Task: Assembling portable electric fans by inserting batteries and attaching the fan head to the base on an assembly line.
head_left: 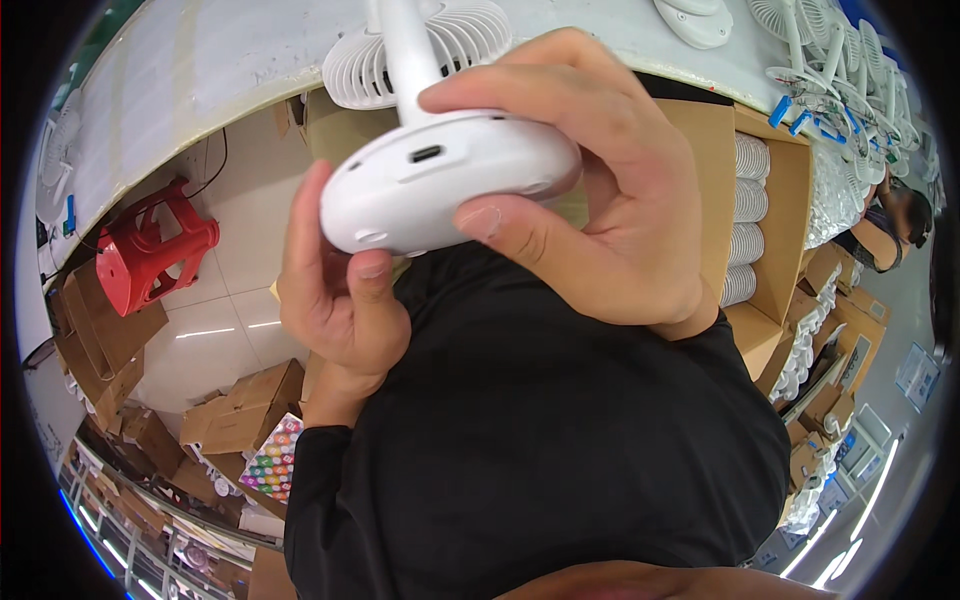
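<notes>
Between my two hands is a small white desk fan (440, 185), tipped so its rounded base is toward me. A dark charging port shows on the base's side, and the stem runs away to the ribbed fan head (465, 35) over the table. My left hand (345, 290) grips the base's left end, thumb below and fingers behind. My right hand (600, 170) clasps its right end, with the thumb across the underside and the index finger along the top by the stem. The fingertips behind the base are hidden.
The white worktable (250, 60) curves across the far side, with several white fans (840, 60) at its right. An open carton (770, 220) of white ribbed parts stands right of me. A red stool (155, 250) is at left. A person (890, 225) is at far right.
</notes>
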A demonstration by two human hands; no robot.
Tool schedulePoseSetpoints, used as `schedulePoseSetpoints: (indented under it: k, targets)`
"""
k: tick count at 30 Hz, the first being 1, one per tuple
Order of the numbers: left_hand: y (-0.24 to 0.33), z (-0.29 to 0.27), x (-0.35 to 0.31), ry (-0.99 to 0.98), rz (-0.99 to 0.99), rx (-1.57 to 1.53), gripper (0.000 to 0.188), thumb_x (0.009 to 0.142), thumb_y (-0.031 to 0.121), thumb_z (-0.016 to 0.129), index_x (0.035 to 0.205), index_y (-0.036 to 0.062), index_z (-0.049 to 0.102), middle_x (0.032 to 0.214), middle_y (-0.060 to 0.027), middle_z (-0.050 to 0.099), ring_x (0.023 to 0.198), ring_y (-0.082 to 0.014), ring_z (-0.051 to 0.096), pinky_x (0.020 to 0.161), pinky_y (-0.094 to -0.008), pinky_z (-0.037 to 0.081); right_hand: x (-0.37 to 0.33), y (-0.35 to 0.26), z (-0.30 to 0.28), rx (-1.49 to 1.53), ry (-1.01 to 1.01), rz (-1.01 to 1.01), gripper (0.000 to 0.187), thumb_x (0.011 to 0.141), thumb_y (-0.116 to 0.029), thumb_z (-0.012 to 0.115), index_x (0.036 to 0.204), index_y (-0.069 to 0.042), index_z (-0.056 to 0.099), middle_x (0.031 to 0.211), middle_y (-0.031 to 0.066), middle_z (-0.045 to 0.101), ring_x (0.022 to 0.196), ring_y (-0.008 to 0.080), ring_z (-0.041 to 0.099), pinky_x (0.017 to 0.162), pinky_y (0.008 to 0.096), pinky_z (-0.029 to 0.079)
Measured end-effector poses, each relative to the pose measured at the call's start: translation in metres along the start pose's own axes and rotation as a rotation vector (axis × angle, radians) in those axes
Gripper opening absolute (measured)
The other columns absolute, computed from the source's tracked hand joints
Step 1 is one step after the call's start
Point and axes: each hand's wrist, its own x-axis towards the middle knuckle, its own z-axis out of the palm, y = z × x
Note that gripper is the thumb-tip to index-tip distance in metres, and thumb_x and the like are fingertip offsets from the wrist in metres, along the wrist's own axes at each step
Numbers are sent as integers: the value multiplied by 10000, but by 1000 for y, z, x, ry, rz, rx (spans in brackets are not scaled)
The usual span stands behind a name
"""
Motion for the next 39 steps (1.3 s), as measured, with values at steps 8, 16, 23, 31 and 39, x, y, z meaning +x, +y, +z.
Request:
schedulePoseSetpoints:
  k: [8,16,23,31,39]
  targets:
    - [-15,-13,-1,-73,3,74,408,1013,299,494,1185,-59,589,1088,-190,629,913,-190,591,782,-276,475,4,6,7,52,44,-37,339,673,-28,765,1006,-72,715,860,12,529,712,144,473,633,249,408]
    - [-19,31,59,180,-274,-1022,491,1032,315,253,739,55,550,715,-76,562,710,-188,486,799,-311,381,-4,41,40,77,181,-338,451,781,-82,729,1221,-41,636,1198,129,522,1040,206,524,914,268,409]
    - [-11,27,69,120,236,-636,435,1000,241,297,641,86,487,624,-60,515,610,-165,449,651,-290,383,-25,15,28,495,-134,181,573,875,-133,643,1419,-42,489,1429,160,419,1312,273,410,1106,319,287]
    - [15,21,60,74,432,-415,393,991,281,221,694,117,419,622,-67,505,640,-172,450,645,-299,395,-35,15,39,723,-189,96,630,913,-155,649,1476,-33,394,1432,150,416,1268,259,424,1080,330,317]
    - [40,30,59,302,-10,-566,367,1011,264,319,737,85,485,624,-43,513,598,-137,434,612,-258,372,-43,34,67,865,-83,-46,811,877,-187,673,1541,-43,231,1527,167,329,1373,302,360,1139,371,266]
